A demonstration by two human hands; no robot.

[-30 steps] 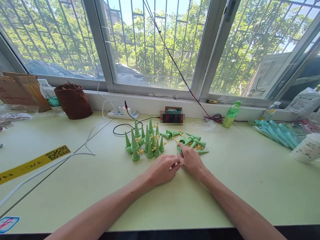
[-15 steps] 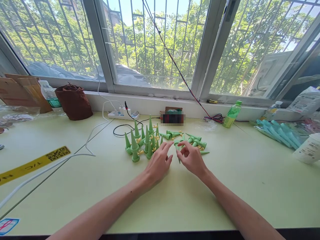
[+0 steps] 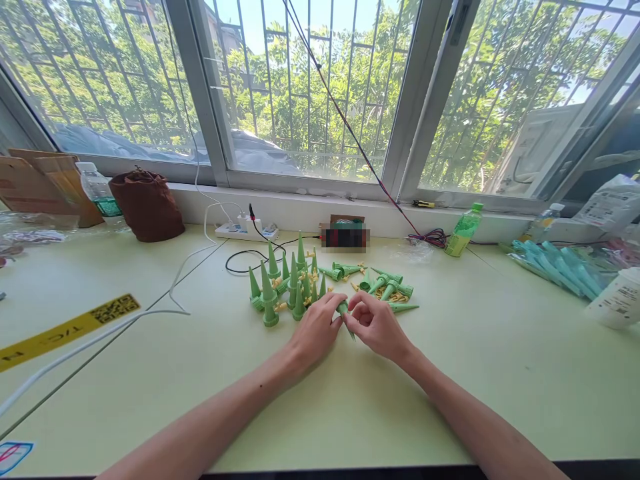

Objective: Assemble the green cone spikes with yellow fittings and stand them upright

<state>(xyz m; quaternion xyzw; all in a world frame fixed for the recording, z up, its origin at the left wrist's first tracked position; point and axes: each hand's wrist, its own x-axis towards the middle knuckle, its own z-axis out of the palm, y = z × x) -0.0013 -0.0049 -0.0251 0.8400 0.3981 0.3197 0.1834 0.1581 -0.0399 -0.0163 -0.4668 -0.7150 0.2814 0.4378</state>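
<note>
A green plastic watering spike (image 3: 343,309) is between my two hands, its wide collar end up by the left fingers and its point slanting down towards me. My left hand (image 3: 319,321) is closed on the collar end with thumb and fingers. My right hand (image 3: 376,321) pinches at the side of the same spike; whether a small part is also in those fingers, I cannot tell. Left of my hands stand several upright green spikes (image 3: 269,287) with yellow valves on them. Beyond my right hand lie several loose spikes (image 3: 389,279) and a heap of yellow valves (image 3: 399,294).
A black cable (image 3: 240,269) loops behind the upright spikes from a white power strip (image 3: 226,231). Along the window side are a brown drawstring bag (image 3: 147,207) and a green bottle (image 3: 464,230). Teal plastic packets (image 3: 555,263) and a white cup (image 3: 617,299) are at right.
My right hand has brought the spike left and towards me, to my left hand. The left fingers, apart before, have closed on its collar end.
</note>
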